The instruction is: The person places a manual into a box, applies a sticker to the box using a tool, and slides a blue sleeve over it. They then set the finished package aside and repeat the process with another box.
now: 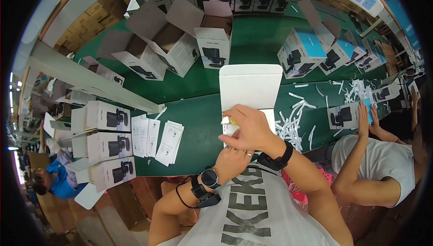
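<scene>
A single view, from a wide fisheye camera worn on the person's head, looks steeply down and forward onto the green-topped desk (189, 124). It sits close above the person's own forearms, which enter from the lower edge, with the chest just below. Straight edges bend near the dark round rim. The far desk edge lies at the top, and a neighbouring seated person's white-shirted shoulder (383, 160) at the right.
</scene>
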`<move>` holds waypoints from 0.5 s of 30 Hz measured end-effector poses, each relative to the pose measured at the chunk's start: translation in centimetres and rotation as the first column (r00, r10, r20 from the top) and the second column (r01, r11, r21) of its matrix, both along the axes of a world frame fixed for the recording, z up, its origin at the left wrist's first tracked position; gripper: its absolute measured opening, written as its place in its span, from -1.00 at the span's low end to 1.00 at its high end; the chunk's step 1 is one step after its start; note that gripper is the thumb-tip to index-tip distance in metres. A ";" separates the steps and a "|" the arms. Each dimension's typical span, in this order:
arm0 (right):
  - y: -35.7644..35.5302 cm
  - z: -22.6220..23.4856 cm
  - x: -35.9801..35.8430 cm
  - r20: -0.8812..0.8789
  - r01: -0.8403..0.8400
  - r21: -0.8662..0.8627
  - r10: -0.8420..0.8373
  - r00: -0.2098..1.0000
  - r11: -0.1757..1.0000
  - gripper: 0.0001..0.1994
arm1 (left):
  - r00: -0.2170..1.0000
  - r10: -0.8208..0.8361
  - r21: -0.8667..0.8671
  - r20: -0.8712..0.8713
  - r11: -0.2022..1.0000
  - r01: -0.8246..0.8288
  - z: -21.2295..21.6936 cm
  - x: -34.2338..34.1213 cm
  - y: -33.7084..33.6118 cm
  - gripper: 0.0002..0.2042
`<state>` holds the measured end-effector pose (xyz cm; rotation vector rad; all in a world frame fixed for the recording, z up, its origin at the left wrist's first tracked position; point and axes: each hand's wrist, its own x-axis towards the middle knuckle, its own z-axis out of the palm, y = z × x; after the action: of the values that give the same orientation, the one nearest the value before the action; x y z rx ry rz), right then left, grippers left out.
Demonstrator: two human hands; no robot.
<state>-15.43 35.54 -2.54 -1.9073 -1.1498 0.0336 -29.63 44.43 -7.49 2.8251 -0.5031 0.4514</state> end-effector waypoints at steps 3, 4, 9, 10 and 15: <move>0.8 -0.4 -0.5 0.004 0.062 -0.165 -0.063 0.998 0.984 -0.78 | 0.999 0.008 -0.008 -0.039 1.000 -0.008 -0.1 -0.2 0.0 -0.58; 0.5 -0.3 -0.6 0.005 0.063 -0.165 -0.063 0.998 0.984 -0.78 | 0.999 0.002 -0.015 -0.048 1.000 -0.003 0.0 -0.2 0.1 -0.56; -5.9 0.2 0.2 -0.422 0.370 0.322 -0.217 0.880 0.872 -0.81 | 0.999 -0.013 0.050 -0.035 0.999 0.015 2.6 0.7 1.0 -0.47; -9.1 0.5 1.6 -0.266 0.474 0.143 -0.427 0.864 0.869 -0.80 | 1.000 -0.006 0.091 -0.024 0.996 0.008 3.1 0.8 1.0 -0.44; -15.8 1.1 4.8 0.124 0.468 -0.497 -0.474 0.872 0.731 -0.70 | 0.994 -0.033 0.058 -0.104 0.998 0.039 3.1 1.2 1.7 -0.38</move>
<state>-10.63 19.76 -1.40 -2.6353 -0.6392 0.0785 -28.38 46.08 -4.37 2.8729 -0.5542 0.2862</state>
